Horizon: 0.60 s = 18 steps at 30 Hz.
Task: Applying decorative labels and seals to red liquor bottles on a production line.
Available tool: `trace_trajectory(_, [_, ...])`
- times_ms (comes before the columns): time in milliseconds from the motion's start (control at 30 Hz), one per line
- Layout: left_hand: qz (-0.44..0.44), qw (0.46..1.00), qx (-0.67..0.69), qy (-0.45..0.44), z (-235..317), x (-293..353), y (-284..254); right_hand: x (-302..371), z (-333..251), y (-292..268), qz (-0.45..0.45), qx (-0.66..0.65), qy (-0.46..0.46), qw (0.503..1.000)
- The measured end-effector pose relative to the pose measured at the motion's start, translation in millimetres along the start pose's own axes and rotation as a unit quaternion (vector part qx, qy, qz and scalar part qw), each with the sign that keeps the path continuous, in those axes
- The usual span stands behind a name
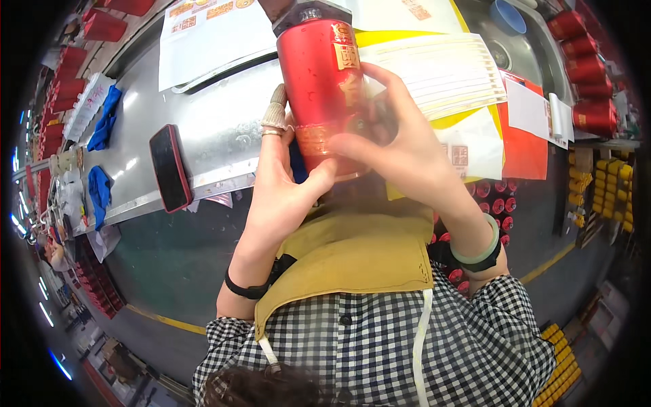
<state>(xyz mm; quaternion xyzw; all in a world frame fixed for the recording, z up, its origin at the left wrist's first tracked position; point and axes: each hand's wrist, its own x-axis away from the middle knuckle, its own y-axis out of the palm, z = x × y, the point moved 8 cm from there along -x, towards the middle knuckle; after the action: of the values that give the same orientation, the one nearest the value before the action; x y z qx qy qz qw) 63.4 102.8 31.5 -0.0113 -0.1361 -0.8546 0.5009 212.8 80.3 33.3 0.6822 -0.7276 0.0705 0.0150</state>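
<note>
A glossy red bottle (313, 81) with gold lettering and a clear base is held between both hands over the table's near edge, its neck pointing away from me. My left hand (281, 183) grips its left lower side, thumb near the base; a knitted finger cot (274, 112) covers one fingertip. My right hand (400, 139) wraps the right side with its thumb across the lower front, and part of this hand is blurred. The bottle's neck meets a dark metallic fitting (288, 10) at the top of the view.
On the steel table (224, 146) lie a phone (169, 167), blue cloths (105, 119), a sheet of gold stickers (217, 41) and a stack of white strips (441, 74). A blue bowl (508, 17) sits far right. Red bottles (588, 71) stand at the right edge.
</note>
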Motion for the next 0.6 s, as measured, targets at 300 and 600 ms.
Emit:
trace_trajectory(300, [-0.006, 1.000, 0.011, -0.013, -2.3, 2.2, -3.0, -2.1, 5.4, 0.3, -0.005, -0.052, 0.025, 0.998])
trace_trajectory(600, [-0.019, 1.000, -0.017, 0.007, 0.1, -2.2, -2.9, -0.6, 1.1, -0.4, 0.002, -0.012, -0.007, 1.000])
